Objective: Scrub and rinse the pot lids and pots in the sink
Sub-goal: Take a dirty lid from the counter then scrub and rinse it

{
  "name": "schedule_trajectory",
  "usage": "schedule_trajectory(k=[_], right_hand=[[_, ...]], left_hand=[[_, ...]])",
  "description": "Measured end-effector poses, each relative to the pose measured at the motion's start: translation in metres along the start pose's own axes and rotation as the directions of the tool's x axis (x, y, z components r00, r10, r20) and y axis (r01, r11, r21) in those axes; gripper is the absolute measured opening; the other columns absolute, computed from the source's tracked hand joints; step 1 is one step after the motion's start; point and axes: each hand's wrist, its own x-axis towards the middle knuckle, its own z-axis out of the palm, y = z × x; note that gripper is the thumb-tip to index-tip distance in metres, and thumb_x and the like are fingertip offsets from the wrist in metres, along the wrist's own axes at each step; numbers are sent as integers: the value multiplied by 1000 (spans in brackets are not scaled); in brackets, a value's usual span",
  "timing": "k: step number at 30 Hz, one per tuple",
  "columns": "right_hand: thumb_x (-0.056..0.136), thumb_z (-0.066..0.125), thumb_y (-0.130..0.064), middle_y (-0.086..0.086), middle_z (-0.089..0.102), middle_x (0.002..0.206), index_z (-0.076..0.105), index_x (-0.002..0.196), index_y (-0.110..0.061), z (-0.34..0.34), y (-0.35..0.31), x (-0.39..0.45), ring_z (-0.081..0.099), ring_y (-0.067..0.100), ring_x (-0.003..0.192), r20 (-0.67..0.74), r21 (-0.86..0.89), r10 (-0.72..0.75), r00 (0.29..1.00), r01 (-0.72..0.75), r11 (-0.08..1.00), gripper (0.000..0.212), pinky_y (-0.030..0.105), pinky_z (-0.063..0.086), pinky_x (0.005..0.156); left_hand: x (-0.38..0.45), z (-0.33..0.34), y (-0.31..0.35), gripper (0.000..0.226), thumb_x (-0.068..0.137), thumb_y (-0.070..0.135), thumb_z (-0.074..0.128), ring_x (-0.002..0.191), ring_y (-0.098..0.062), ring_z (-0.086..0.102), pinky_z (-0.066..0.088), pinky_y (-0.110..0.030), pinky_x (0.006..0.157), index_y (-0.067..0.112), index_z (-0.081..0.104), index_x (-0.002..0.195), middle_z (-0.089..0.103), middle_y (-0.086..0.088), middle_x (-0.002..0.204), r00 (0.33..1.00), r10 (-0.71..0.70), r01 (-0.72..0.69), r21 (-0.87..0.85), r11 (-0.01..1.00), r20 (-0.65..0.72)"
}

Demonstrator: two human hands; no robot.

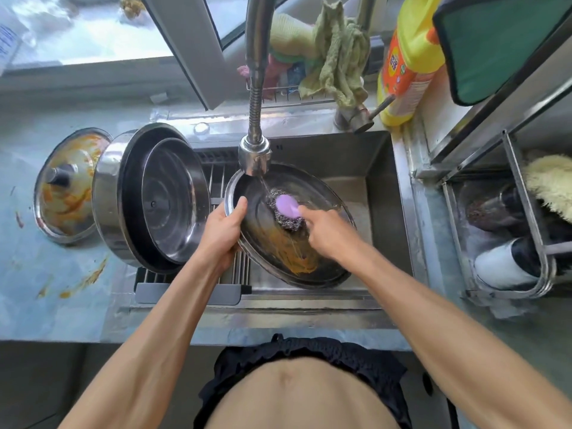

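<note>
Fingers of the right hand (325,232) curl round a purple-handled steel scrubber (286,209), pressing it on the underside of a lid (322,193) smeared with orange sauce. Left hand (224,229) grips the lid's rim, tilting it over the sink (382,193) under the running tap (254,156). On the rack to the left lies a pot (133,199), with another dirty lid (66,184) beside it on the counter.
</note>
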Motion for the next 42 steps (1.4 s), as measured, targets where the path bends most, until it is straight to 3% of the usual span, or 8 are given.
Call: schedule_trajectory(k=[4,9,13,20,27,31,35,42], right_hand=[[86,41,-4,18,61,116,51,135,-24,-18,34,7,61,38,103,-44,-106,196,980,-200,974,54,38,46,76],[88,41,-2,17,62,111,42,143,-28,-3,17,-13,61,38,101,34,-162,32,999,-26,986,62,37,44,71],[85,44,-1,18,63,116,50,138,-19,-17,40,-5,61,39,105,-36,-146,218,975,-221,964,55,35,40,72],[101,40,-10,8,64,98,50,141,-29,-7,-13,-11,60,23,72,-19,126,21,1000,-19,992,46,37,49,62],[102,42,-20,11,62,130,49,144,-33,-13,-42,-20,63,27,103,20,238,-101,995,93,967,44,40,50,96],[101,42,-16,15,64,120,52,141,-33,-23,-23,-6,61,29,87,3,143,38,999,-38,989,45,42,54,85],[101,42,-19,15,65,124,49,143,-34,-11,-42,-26,62,32,106,15,234,-102,995,96,968,44,42,50,95],[101,41,-15,14,66,113,48,143,-30,-14,-50,-38,64,31,94,19,172,-86,996,81,982,45,40,53,82]], left_hand=[[-2,-4,-2,18,106,23,54,95,-21,75,61,-31,76,16,69,113,77,-8,106,999,45,-45,14,999,10],[2,-9,0,15,106,21,56,87,-19,75,61,-30,71,17,70,108,78,-4,95,999,37,-36,21,999,-23],[0,-13,-3,16,105,20,56,95,-22,74,61,-37,83,20,72,107,78,-6,102,998,58,-58,32,998,-8],[3,8,-7,23,107,30,53,89,-22,74,60,-34,76,15,70,103,78,-9,98,998,46,-47,-18,999,-53],[2,19,-3,29,107,39,50,88,-28,68,55,-39,79,16,67,102,74,-11,97,997,12,-17,-70,997,-75],[3,22,-2,31,107,40,49,89,-31,65,51,-45,80,19,68,97,74,-12,96,997,48,-50,-25,998,-54],[8,21,2,25,107,35,52,85,-22,69,56,-35,77,17,66,98,73,-6,90,995,62,-64,-27,998,-77],[9,19,-3,22,106,32,53,80,-22,72,61,-37,77,13,64,100,73,-9,90,997,28,-33,-63,997,-70]])
